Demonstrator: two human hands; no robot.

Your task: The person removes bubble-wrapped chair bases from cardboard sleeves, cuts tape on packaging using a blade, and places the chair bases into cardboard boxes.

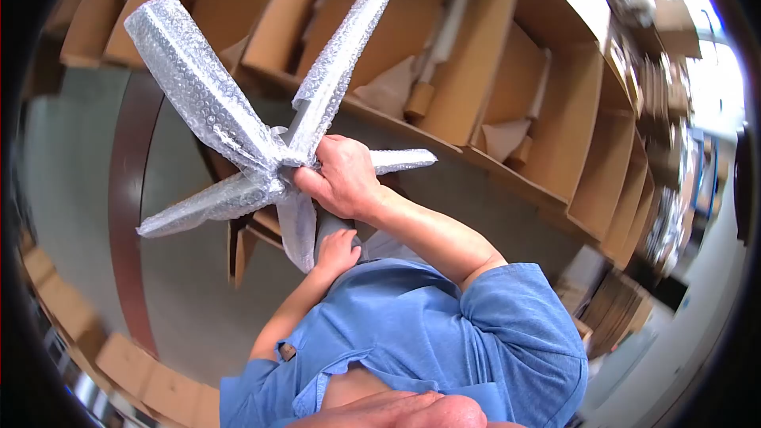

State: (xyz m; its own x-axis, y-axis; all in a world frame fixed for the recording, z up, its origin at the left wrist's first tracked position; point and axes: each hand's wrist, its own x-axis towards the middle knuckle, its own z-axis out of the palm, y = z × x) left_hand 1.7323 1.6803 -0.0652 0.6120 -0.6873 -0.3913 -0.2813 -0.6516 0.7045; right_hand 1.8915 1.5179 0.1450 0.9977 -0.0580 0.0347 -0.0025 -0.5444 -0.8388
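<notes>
A five-armed star base (210,103) is held up in front of me, its arms wrapped in clear bubble wrap and spread outward. A bare grey stretch shows on one upper arm. My right hand (341,174) is closed around the base close to its hub, where the wrapped arms meet. From the hub a grey post (330,226) runs down toward my body. Lower down, my left hand (338,252) has its fingers wrapped on this post. The post's lower end is hidden by my hand and shirt.
A row of open cardboard boxes (468,71) crosses the far side; some hold a white-wrapped tube (452,24) and paper. More cardboard boxes (151,372) line the lower left. Stacked cardboard (614,313) stands at right. A brown stripe (131,214) crosses the grey floor (71,143).
</notes>
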